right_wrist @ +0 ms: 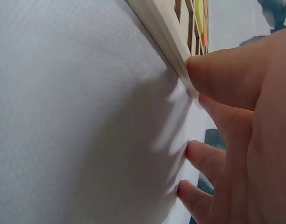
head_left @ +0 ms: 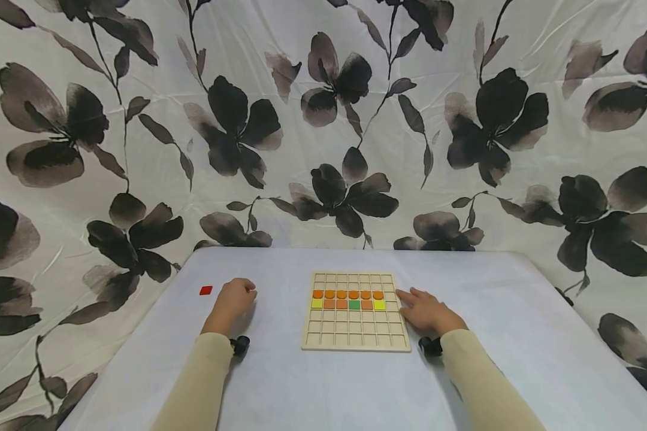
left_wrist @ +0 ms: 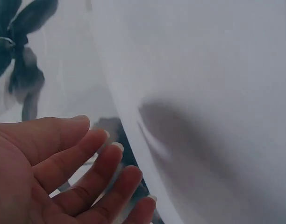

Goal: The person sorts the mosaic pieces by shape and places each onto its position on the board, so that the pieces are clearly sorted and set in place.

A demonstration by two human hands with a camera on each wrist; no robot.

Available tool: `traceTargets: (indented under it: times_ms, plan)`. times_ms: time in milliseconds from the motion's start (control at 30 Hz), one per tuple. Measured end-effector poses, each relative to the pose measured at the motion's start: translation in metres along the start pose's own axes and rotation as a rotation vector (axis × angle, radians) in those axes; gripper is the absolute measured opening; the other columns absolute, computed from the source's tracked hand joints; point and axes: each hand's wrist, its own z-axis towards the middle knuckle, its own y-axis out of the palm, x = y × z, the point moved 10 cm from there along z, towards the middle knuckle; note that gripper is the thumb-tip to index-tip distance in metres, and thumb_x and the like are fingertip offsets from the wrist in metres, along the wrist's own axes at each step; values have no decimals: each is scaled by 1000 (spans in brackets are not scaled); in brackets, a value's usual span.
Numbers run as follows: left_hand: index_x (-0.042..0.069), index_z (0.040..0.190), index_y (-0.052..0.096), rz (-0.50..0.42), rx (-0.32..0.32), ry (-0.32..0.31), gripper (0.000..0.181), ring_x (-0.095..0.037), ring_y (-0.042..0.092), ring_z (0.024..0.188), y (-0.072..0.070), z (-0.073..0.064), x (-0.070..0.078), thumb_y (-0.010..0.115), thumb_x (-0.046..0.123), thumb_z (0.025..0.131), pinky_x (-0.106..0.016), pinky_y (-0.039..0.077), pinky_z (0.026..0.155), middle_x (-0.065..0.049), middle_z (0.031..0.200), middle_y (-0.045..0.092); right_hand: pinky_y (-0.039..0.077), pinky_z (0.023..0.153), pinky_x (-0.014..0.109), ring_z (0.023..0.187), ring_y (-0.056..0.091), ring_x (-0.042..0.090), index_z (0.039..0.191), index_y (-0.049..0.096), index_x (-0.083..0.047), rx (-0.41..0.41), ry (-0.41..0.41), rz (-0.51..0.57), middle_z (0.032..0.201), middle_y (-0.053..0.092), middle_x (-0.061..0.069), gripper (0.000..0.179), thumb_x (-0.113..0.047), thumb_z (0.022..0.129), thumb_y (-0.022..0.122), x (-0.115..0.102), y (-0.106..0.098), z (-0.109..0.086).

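A pale wooden grid board (head_left: pixel 356 341) lies on the table. One of its rows holds several round orange pieces (head_left: pixel 330 294); the row just below holds square tiles in yellow (head_left: pixel 316 304), orange (head_left: pixel 329 304) and green (head_left: pixel 354 304). My right hand (head_left: pixel 427 310) is at the board's right side, thumb (right_wrist: pixel 227 77) and forefinger touching its edge, the other fingertips down by the tablecloth. Over on the left, my left hand (head_left: pixel 235 302) hovers above the table with nothing in its loosely bent fingers (left_wrist: pixel 103 165). A red square tile (head_left: pixel 206 290) lies to the left of that hand.
A white cloth (head_left: pixel 356 395) covers the table. Behind it hangs a floral curtain (head_left: pixel 323 131), which reaches down to the table's far edge. Both wrists wear small black cameras (head_left: pixel 240 345).
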Motion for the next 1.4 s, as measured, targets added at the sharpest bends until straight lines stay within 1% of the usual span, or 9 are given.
traceTargets:
  times_ms: [133, 333, 400, 633, 833, 967, 1067, 1200, 1400]
  plan:
    - [-7, 120, 61, 61, -5, -10, 34, -39, 58, 110, -10, 1, -13, 52, 14, 94, -52, 49, 91, -26, 122, 60, 17, 108, 72, 143, 19, 49, 152, 33, -23, -7, 11, 4, 158, 23, 21, 55, -33, 99, 45, 0, 0, 0]
    - [-8, 120, 60, 154, 36, -38, 36, -48, 52, 117, -30, 4, -26, 50, 13, 92, -59, 44, 93, -30, 126, 57, 17, 108, 72, 143, 20, 49, 152, 33, -22, 2, 13, -4, 158, 23, 21, 54, -32, 99, 44, -1, -3, -1]
    - [-9, 120, 59, 163, 44, -56, 37, -49, 52, 117, -34, 5, -31, 49, 12, 92, -60, 43, 93, -30, 126, 57, 17, 108, 72, 143, 19, 49, 152, 33, -21, -1, 13, -4, 158, 23, 22, 54, -31, 99, 44, -1, -3, -1]
    - [-10, 122, 57, 176, 85, -74, 40, -51, 53, 113, -51, 8, -46, 49, 14, 91, -60, 45, 89, -32, 125, 56, 16, 109, 71, 143, 19, 49, 152, 32, -22, 3, 16, 5, 158, 23, 21, 55, -33, 99, 43, 2, -3, -1]
    - [-10, 117, 58, 174, 102, -96, 38, -54, 54, 108, -65, 8, -62, 49, 14, 89, -61, 48, 84, -35, 121, 56, 17, 108, 72, 143, 19, 49, 152, 33, -22, 6, 12, 7, 158, 24, 20, 54, -34, 99, 44, 2, -1, 0]
    - [-11, 108, 62, 168, 94, -89, 34, -55, 56, 101, -69, 10, -72, 50, 14, 89, -59, 49, 78, -38, 114, 57, 17, 108, 71, 143, 20, 49, 151, 34, -22, 5, 16, 0, 158, 24, 20, 54, -33, 99, 45, 2, -1, 0]
    - [-14, 104, 62, 162, 84, -103, 36, -53, 58, 97, -69, 14, -82, 53, 18, 90, -57, 49, 77, -39, 111, 58, 17, 108, 72, 143, 20, 49, 151, 34, -23, 9, 8, -7, 158, 25, 20, 54, -33, 99, 45, 1, 0, 2]
    - [-18, 104, 59, 147, 70, -130, 41, -50, 59, 94, -67, 17, -93, 55, 19, 88, -57, 49, 81, -39, 108, 59, 18, 108, 72, 143, 21, 49, 151, 35, -22, 16, 4, -7, 157, 26, 20, 54, -33, 99, 46, 0, 0, 3]
    - [-20, 111, 56, 121, 60, -141, 49, -54, 57, 100, -64, 20, -99, 55, 23, 87, -59, 47, 86, -41, 113, 57, 18, 108, 72, 143, 21, 48, 151, 35, -23, 19, 10, -7, 158, 25, 20, 54, -33, 99, 46, 1, 0, 1]
